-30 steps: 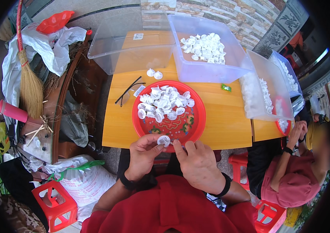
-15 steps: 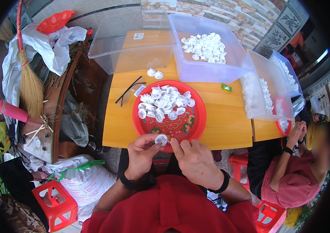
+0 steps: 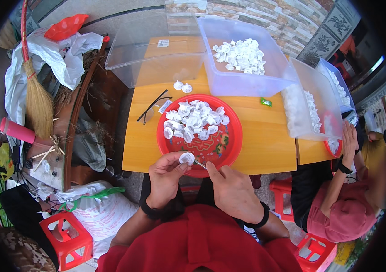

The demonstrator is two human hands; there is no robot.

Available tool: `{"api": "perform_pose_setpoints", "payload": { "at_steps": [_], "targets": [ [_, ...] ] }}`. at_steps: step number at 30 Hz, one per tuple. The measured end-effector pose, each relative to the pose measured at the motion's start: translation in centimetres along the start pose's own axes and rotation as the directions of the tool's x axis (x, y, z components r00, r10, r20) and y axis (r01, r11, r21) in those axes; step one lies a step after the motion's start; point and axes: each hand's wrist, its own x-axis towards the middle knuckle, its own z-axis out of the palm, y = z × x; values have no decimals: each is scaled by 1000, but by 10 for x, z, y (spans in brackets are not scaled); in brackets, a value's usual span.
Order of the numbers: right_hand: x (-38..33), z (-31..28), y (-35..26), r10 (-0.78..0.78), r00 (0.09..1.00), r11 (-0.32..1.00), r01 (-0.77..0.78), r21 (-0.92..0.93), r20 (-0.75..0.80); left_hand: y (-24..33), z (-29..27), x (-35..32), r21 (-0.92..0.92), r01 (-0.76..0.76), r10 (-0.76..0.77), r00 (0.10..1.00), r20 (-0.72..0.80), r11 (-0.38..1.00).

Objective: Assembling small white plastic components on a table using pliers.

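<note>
My left grip (image 3: 166,177) pinching a white cap (image 3: 186,158), my right grip (image 3: 234,190), palm down, holding a thin rod (image 3: 199,163), white parts (image 3: 195,119) in a red tray (image 3: 235,147), more in a bin (image 3: 247,86)

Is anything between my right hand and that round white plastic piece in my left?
Only the thin silvery rod-shaped tool in your right hand, its tip at or near the round white plastic piece in your left hand; nothing else visible blocks the gap.

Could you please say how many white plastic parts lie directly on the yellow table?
2: one white plastic part and, right of it, another, both beyond the red tray; some may be hidden.
</note>
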Motion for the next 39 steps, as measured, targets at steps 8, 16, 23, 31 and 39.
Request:
{"api": "perform_pose_setpoints", "payload": {
  "at_steps": [8,16,23,31,39],
  "targets": [
    [2,0,-8,42,999,993,-40,107,-18,4,4,-5,-42,-20,21,999,25,999],
    [0,5,-6,78,997,979,-75,191,-11,3,2,-7,-34,-52,54,998,46,998],
    [3,6,-4,70,993,966,-92,244,97,4,2,-8,-32,-77,79,995,63,997],
    [12,2,-1,30,977,980,-71,186,213,-2,-3,-8,92,-92,86,994,72,991],
    [13,0,8,56,976,935,-125,332,208,-3,-3,3,76,-45,38,995,96,996]
  ]
}}
